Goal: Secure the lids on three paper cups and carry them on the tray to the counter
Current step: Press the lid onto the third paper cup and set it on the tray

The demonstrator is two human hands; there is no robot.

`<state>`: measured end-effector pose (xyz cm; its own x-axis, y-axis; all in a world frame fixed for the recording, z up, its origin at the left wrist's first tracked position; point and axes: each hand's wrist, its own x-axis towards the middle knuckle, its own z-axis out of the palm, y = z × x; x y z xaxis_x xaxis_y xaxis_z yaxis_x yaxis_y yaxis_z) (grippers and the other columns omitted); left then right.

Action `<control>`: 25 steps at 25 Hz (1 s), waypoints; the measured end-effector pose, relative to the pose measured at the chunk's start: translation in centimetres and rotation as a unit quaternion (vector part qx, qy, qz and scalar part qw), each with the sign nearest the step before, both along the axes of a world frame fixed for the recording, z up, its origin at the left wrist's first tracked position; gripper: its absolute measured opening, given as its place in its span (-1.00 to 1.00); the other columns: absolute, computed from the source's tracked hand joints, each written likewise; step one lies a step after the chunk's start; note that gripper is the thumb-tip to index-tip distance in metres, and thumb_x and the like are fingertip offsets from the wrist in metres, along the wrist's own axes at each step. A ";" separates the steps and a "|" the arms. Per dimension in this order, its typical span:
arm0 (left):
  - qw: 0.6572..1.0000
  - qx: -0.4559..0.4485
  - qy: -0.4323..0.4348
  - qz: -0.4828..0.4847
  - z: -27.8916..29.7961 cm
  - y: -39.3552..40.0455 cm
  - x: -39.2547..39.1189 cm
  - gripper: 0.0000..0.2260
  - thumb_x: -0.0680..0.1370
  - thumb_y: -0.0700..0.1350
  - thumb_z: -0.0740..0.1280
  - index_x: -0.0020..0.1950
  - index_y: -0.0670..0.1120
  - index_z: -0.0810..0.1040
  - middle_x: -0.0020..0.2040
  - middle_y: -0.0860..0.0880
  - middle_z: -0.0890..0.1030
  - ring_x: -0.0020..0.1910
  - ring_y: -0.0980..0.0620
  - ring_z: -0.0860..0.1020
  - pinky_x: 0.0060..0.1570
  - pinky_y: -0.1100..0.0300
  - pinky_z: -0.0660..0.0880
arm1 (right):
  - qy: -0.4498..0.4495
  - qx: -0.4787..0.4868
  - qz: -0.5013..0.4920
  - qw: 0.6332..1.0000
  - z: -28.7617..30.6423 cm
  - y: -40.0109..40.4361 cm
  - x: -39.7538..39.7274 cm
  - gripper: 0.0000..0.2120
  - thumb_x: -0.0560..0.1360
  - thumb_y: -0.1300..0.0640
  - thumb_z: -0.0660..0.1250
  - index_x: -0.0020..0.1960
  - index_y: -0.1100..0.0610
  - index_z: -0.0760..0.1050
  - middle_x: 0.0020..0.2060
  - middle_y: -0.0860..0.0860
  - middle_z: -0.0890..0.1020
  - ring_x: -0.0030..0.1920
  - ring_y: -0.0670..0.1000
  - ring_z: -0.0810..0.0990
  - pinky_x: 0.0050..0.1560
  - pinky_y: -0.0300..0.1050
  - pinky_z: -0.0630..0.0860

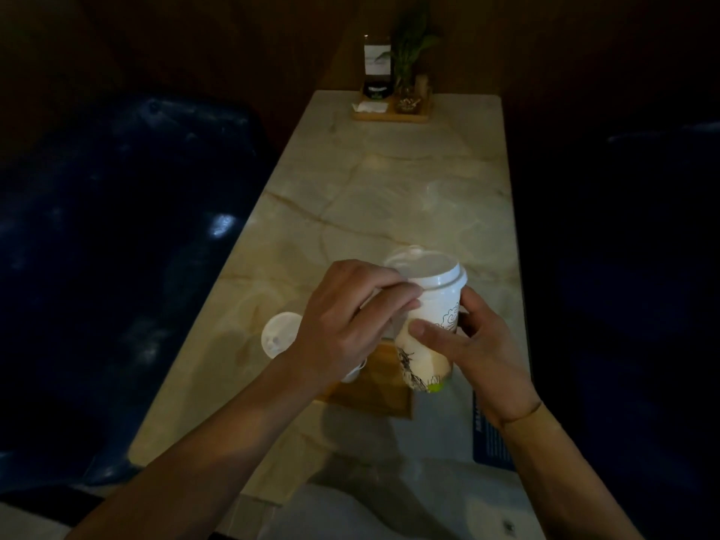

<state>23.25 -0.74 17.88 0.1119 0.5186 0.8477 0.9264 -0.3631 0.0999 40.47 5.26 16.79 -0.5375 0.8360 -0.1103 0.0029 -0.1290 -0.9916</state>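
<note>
A white paper cup (436, 305) with a line drawing is lifted above the marble table (389, 189), tilted away from me. My right hand (475, 352) grips its lower body. My left hand (346, 317) pinches the edge of the white plastic lid (428, 270) sitting on its rim. Below the hands lies a wooden tray (374, 395), mostly hidden. A second lidded cup (278, 333) stands left of my left hand. Part of another white lid (352, 374) peeks out under my left wrist.
A small wooden stand (391, 113) with a plant in a jar, a card holder and napkins sits at the table's far end. Dark blue bench seats (117, 228) flank the table on both sides. A dark blue card (491, 442) lies at the near right edge.
</note>
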 end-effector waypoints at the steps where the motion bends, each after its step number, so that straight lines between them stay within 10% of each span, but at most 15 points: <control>1: 1.000 0.004 0.008 0.001 0.0 0.1 0.0 -0.90 0.50 -0.22 0.50 -0.02 -0.20 0.70 -0.10 -0.11 0.68 -0.13 -0.05 0.61 -0.09 0.10 0.53 | -0.011 0.007 -0.007 1.000 -0.1 0.2 -0.1 -0.28 0.18 -0.02 0.54 0.32 0.04 0.50 0.20 0.11 0.61 0.17 0.06 0.61 0.17 0.12 0.60; 17: 0.999 0.000 -0.018 -0.048 3.1 1.1 -1.1 -0.89 0.50 -0.20 0.50 -0.04 -0.25 0.72 -0.13 -0.16 0.67 -0.17 -0.07 0.64 -0.19 0.03 0.59 | 0.128 -0.108 0.081 0.983 -0.2 2.6 0.6 -0.58 0.31 0.25 0.48 0.16 0.07 0.61 0.09 0.15 0.71 0.09 0.15 0.68 0.03 0.02 0.66; 25: 0.999 0.017 0.011 -0.046 3.2 0.9 -1.2 -0.89 0.50 -0.21 0.51 -0.01 -0.22 0.71 -0.09 -0.13 0.66 -0.12 -0.06 0.60 -0.13 0.02 0.56 | 0.135 -0.087 0.080 0.984 0.0 2.5 0.9 -0.35 0.25 0.20 0.52 0.31 0.03 0.44 0.10 0.13 0.70 0.13 0.15 0.67 0.09 0.12 0.64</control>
